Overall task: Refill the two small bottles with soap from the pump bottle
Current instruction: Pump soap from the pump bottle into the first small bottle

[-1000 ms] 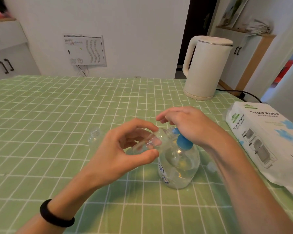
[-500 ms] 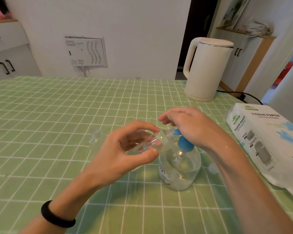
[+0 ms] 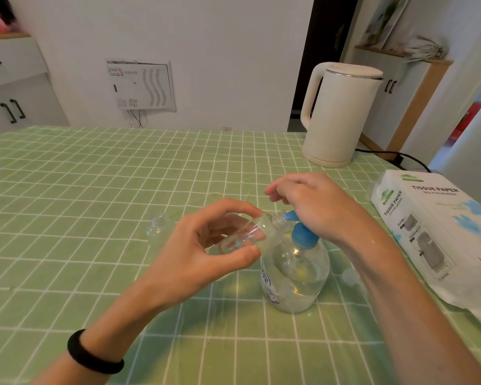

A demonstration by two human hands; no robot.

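Left hand (image 3: 203, 257), centre frame: thumb and fingers curled round a tilted small bottle (image 3: 245, 234), its mouth at the blue pump head (image 3: 300, 234). Right hand (image 3: 320, 209): rests on the pump head, fingers loosely bent. Pump bottle (image 3: 295, 279) stands on the green checked tablecloth (image 3: 95, 190). Second small bottle (image 3: 157, 226) stands upright, left of centre. Tissue pack (image 3: 439, 232) at right edge; kettle (image 3: 342, 112) upper right.

tissue pack (image 3: 439, 234), top face: "TISSUE PAPER" in grey capitals | same pack, side face: "TISSUE PAPER" again, running up the edge | pump bottle (image 3: 297, 279): blue label print, too blurred to read | wall panel (image 3: 142, 84): print too small to read
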